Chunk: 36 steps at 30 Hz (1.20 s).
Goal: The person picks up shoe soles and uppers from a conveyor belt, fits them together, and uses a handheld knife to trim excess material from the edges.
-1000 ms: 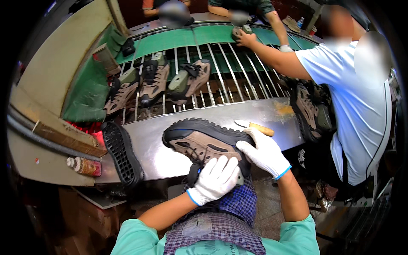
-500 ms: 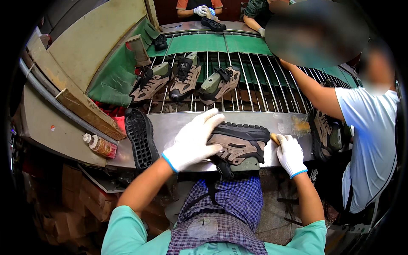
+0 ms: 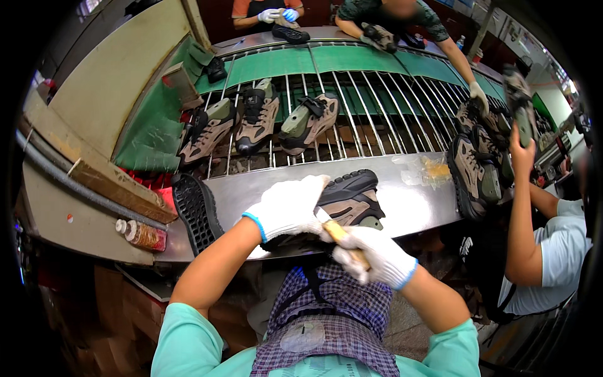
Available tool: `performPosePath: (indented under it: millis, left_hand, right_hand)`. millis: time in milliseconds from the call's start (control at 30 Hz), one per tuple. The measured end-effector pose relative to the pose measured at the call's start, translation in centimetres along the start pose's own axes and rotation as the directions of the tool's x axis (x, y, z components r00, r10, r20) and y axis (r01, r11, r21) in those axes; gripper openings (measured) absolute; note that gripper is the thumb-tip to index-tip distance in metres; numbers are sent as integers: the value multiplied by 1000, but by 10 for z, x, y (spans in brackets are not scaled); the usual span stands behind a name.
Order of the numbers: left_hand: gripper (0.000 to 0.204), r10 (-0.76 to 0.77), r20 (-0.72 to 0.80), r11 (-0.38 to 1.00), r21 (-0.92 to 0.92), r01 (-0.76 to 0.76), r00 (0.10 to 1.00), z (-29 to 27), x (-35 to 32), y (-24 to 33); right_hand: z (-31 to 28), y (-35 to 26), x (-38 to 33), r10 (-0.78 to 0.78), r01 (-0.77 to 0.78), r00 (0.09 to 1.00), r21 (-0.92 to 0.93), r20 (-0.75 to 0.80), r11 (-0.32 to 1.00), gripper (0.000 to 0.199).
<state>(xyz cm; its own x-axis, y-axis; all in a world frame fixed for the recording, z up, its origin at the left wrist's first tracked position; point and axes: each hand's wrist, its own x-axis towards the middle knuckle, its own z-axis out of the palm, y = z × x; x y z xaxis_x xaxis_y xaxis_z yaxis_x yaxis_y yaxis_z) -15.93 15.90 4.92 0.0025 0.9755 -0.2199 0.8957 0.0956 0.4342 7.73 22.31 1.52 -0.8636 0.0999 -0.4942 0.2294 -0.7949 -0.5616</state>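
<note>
A brown-and-black shoe (image 3: 348, 204) lies on its side on the metal ledge at the front, its black sole turned away from me and a green last showing at its opening. My left hand (image 3: 289, 207), in a white glove, is closed around the left part of this shoe and hides it. In my gloved right hand (image 3: 377, 254) is a wooden-handled tool (image 3: 337, 232) with a pale tip. The tip meets the shoe's near side, close to my left fingers; its exact kind is unclear. Left of my left hand, a loose black sole (image 3: 196, 210) lies with its tread up.
Behind the ledge (image 3: 414, 217) runs a rack of metal bars (image 3: 361, 119) carrying several shoes (image 3: 257, 116). A red-and-white bottle (image 3: 143, 234) lies at the left. More shoes (image 3: 468, 176) stand at the right, beside a co-worker (image 3: 546, 251) lifting one. Other people work at the far side.
My right hand has swung left with the tool, from the shoe's right end to near my left hand. My left hand still holds the shoe. The co-worker at right has raised a shoe.
</note>
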Motion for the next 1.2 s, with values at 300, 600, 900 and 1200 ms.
performPosePath:
  millis: [300, 600, 900, 1200]
  left_hand:
    - [91, 0, -32, 1000, -26, -1, 999, 8, -7, 2]
    - [83, 35, -24, 999, -11, -35, 999, -1, -14, 1]
    - [66, 63, -224, 961, -250, -119, 973, 26, -30, -41]
    - [48, -19, -44, 1000, -15, 18, 999, 12, -17, -26]
  right_hand:
    - [-1, -4, -19, -216, -53, 886, -553, -410, 832, 35]
    - [-17, -3, 3, -687, -228, 708, -869, 162, -440, 20]
    - [-74, 9, 8, -801, 156, 588, -988, 111, -22, 41]
    - [-111, 35, 10, -313, 140, 799, -348, -513, 927, 31]
